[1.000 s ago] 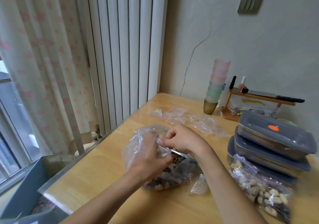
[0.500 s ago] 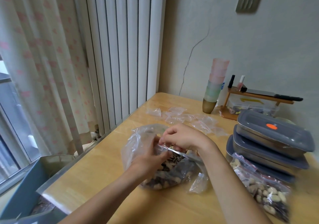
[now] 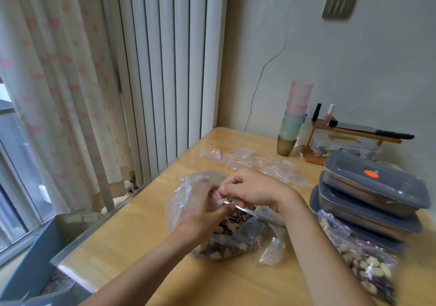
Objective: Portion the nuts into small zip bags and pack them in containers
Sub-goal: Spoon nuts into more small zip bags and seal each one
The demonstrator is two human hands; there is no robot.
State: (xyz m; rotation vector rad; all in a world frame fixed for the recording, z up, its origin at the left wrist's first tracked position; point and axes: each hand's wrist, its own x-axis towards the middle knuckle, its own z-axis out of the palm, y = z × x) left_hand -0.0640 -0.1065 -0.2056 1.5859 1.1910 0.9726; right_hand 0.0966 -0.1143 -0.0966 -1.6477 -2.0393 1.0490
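A large bag of nuts (image 3: 226, 232) is set mid-table (image 3: 141, 235); empty zip bags (image 3: 250, 161) are strewn behind it; stacked containers (image 3: 368, 195) are placed right.

No text, label, brand or number can be read on anything here.

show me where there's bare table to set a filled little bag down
Bare wood lies left of the big nut bag, toward the table's window edge, and along the near edge between the forearms. The far side holds empty zip bags; the right is crowded with stacked containers and a filled bag.
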